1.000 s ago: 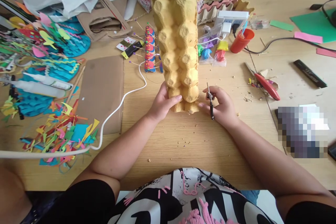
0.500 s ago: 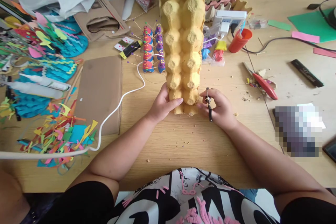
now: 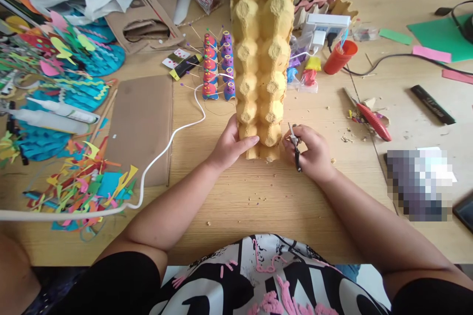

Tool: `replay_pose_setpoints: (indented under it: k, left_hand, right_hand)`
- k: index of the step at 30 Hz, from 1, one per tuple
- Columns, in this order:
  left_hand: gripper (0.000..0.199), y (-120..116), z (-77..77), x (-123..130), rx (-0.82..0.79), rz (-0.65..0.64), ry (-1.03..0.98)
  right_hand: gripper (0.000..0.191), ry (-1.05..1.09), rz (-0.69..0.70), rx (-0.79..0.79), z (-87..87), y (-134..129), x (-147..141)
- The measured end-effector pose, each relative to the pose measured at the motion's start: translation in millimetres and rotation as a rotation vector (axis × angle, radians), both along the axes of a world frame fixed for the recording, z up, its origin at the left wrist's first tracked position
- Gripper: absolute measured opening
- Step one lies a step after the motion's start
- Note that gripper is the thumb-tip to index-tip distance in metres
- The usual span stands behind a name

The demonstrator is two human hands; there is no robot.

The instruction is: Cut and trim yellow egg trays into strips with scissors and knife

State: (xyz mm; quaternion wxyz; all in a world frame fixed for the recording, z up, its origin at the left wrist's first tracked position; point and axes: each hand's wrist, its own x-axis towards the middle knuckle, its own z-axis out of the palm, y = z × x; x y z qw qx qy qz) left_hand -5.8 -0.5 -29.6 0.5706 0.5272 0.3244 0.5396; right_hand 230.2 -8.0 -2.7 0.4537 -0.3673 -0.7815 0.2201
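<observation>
A long piece of yellow egg carton, with two rows of bumps, stretches away from me above the table. My left hand grips its near left edge, thumb on top and the fingers hidden beneath. Just off the near right edge, my right hand is closed around small scissors with black handles. The scissor blades point away from me and stand slightly apart from the carton.
Painted carton caterpillars with pins stand behind on the left. A white cable crosses near a cardboard sheet and paper scraps. On the right lie a red cup, a red-handled knife and a black box.
The scissors have turned and moved slightly away from the carton's right edge, and their blades now show more. My left hand keeps its hold on the carton.
</observation>
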Motion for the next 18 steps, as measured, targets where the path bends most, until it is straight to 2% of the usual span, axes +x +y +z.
replay_pose_setpoints:
  k: [4, 7, 12, 18]
  left_hand:
    - [0.053, 1.7, -0.6, -1.7, -0.046, 0.029, -0.056]
    - [0.052, 2.9, -0.2, -2.5, -0.059, 0.027, -0.075]
    - [0.055, 1.7, 2.0, -0.8, -0.066, 0.044, -0.055]
    - [0.053, -1.4, 2.9, 0.7, -0.021, 0.03, 0.001]
  right_hand:
    - [0.014, -0.035, -0.105, -0.095, -1.2, 3.5, 1.9]
    - [0.017, -0.05, -0.128, -0.125, -3.5, 5.7, 2.8]
    - [0.031, -0.114, -0.105, -0.011, -1.7, 3.5, 2.4]
    - [0.027, -0.188, -0.135, 0.045, -1.7, 2.8, 1.2]
